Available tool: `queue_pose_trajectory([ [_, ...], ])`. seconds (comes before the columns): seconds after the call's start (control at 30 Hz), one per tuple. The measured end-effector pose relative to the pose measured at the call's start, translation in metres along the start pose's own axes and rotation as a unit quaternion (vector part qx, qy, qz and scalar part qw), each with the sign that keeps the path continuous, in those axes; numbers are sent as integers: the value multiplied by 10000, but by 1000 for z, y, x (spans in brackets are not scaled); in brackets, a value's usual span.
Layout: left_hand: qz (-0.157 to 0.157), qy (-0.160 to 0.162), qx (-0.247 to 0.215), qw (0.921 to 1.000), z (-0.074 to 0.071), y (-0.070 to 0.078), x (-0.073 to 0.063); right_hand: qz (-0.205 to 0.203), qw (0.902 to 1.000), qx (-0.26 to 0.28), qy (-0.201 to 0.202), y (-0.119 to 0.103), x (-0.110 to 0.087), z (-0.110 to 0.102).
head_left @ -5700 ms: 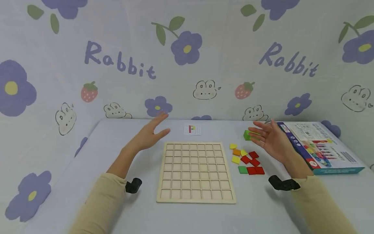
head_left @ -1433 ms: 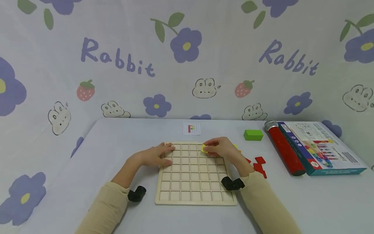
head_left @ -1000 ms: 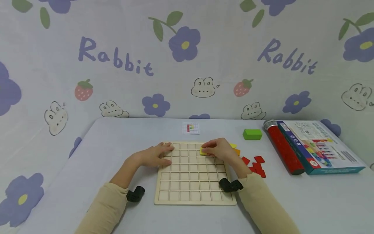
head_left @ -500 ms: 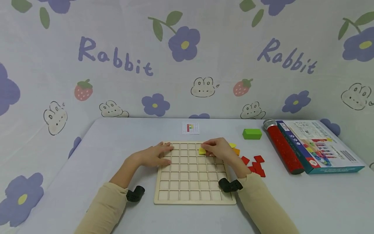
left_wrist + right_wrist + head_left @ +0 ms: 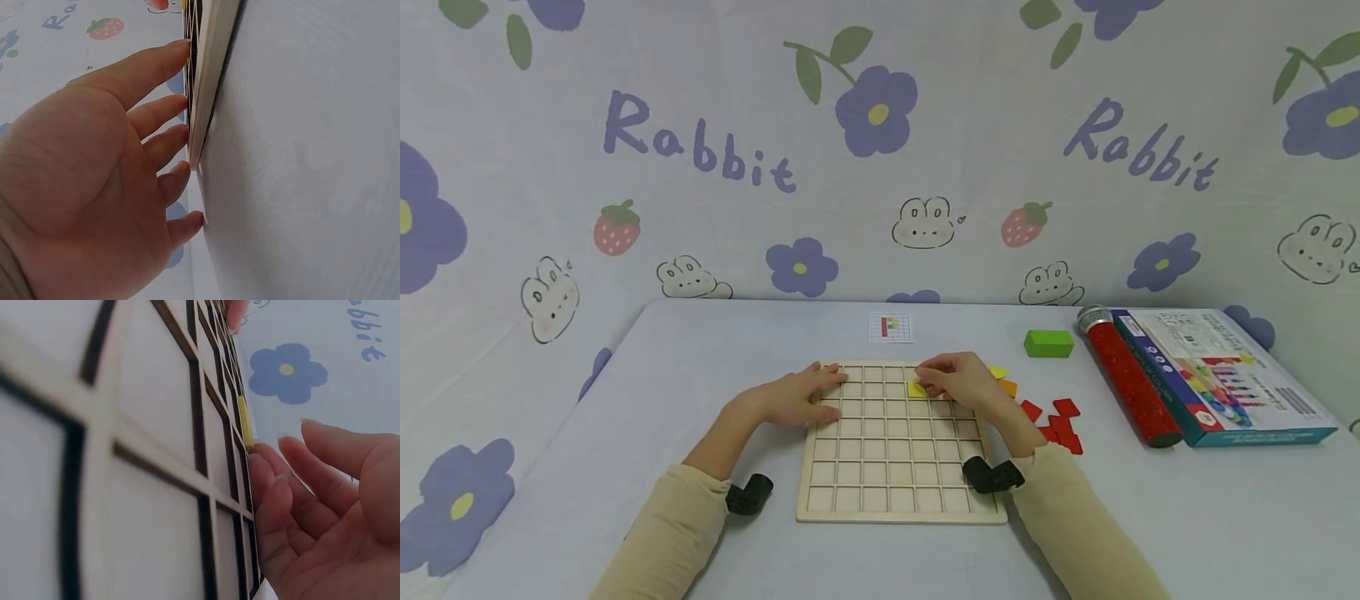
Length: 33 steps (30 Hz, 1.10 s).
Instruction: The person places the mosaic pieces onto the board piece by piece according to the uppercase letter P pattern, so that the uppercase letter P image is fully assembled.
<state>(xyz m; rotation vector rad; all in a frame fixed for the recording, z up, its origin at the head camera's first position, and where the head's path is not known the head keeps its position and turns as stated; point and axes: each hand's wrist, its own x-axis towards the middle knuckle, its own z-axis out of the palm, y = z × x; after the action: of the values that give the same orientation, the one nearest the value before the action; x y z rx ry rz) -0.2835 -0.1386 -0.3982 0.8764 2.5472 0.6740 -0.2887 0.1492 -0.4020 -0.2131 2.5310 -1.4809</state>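
The yellow tile [image 5: 915, 390] lies in the second row from the far edge of the wooden grid board [image 5: 901, 517]. My right hand [image 5: 958, 379] is beside it. In the right wrist view, a fingertip touches the end of the tile [image 5: 245, 422]; the other fingers are bent against the board and the thumb stands apart. My left hand [image 5: 793, 397] rests with spread fingers on the board's far left corner. The left wrist view shows that hand [image 5: 94, 169] palm-on, with thumb and fingertips along the board's edge [image 5: 209, 81].
Red tiles [image 5: 1060, 425], an orange tile [image 5: 1009, 388] and a yellow tile [image 5: 998, 372] lie right of the board, partly behind my right hand. Beyond are a green block [image 5: 1048, 343], a red microphone [image 5: 1131, 383] and a game box [image 5: 1232, 375]. A pattern card [image 5: 891, 328] lies behind the board.
Both hands came down from the air to the board. My right hand brought a yellow tile onto the grid; it has gone from tilted to flat, and the thumb is off it.
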Motion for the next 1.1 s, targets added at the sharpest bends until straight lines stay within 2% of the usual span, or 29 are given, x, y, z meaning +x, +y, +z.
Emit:
queue_pose_trajectory([
  [0.13, -155, -21, 44, 9999, 2, 3, 1, 25, 10000, 44, -32, 1, -2, -2],
  [0.53, -165, -34, 79, 9998, 5, 7, 1, 18, 9999, -89, -46, 2, -5, -4],
  [0.73, -192, -58, 60, 9998, 6, 3, 0, -92, 9991, 29, -418, 4, -5, -8],
  [0.9, -168, -16, 39, 9998, 3, 1, 0, -147, 9949, 657, -748, 2, -2, -26],
  [1.1, -164, -52, -6, 9999, 0, 5, 0, -140, 9860, 1560, -572, 6, 0, -53],
])
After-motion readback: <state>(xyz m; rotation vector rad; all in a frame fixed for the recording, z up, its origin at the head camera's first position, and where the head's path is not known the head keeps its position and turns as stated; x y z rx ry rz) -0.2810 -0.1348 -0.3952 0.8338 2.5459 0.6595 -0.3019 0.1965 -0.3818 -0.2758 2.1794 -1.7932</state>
